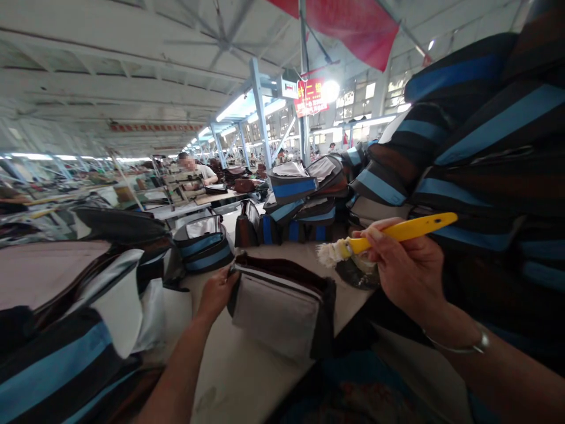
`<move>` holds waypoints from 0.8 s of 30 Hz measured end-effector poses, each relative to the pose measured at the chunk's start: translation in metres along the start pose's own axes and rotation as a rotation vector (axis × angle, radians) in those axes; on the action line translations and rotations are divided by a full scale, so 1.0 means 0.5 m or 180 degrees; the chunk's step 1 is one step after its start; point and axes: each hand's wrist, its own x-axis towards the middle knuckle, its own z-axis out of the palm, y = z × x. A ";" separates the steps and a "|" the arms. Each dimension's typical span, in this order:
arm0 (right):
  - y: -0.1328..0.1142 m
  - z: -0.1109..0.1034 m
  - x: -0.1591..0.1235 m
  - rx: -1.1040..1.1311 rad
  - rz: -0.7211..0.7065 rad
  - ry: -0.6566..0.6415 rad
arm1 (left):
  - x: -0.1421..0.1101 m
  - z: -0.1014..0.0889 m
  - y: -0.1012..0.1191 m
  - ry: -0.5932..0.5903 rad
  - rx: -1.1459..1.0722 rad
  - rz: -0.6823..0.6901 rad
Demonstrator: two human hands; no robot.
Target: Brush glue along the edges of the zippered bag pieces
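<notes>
My right hand point(408, 265) is closed around a paintbrush point(410, 228) with a yellow handle. Its pale bristles point(333, 252) look coated with a whitish substance and point left, above a dark round dish point(359, 274) with smears on it. With my left hand point(218, 288) I grip the upper left corner of a bag piece point(278, 312), which has a grey panel, dark sides and an opening along its top. The piece stands on the pale worktable point(238, 377) in front of me. Between the brush and the bag piece there is a gap.
Blue-striped dark bag parts point(477, 141) are piled high at the right. More striped parts point(293, 200) stand at the table's back, and others point(57, 359) lie at the left. Farther off, a person point(200, 171) sits at a sewing machine point(183, 185).
</notes>
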 end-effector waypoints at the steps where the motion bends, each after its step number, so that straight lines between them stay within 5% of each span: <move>1: 0.009 -0.007 -0.008 0.0053 0.0153 0.0013 | 0.007 0.015 -0.013 0.0222 0.0099 -0.0164; 4: 0.030 -0.024 -0.030 0.0191 0.0652 0.0011 | -0.017 0.049 -0.030 0.0817 0.0250 -0.0504; 8: 0.054 -0.040 -0.039 0.0318 0.1182 0.0166 | -0.143 0.099 0.015 0.1398 0.0292 -0.0565; 13: 0.091 -0.030 -0.040 0.0908 0.1589 0.0261 | -0.287 0.247 0.153 0.0659 0.0007 0.0254; 18: 0.094 -0.021 -0.063 0.1098 0.1841 -0.0041 | -0.269 0.350 0.226 0.0693 -0.0225 0.0235; 24: 0.078 -0.062 -0.050 0.0534 0.1555 0.0261 | -0.250 0.328 0.204 0.0646 -0.0862 0.0307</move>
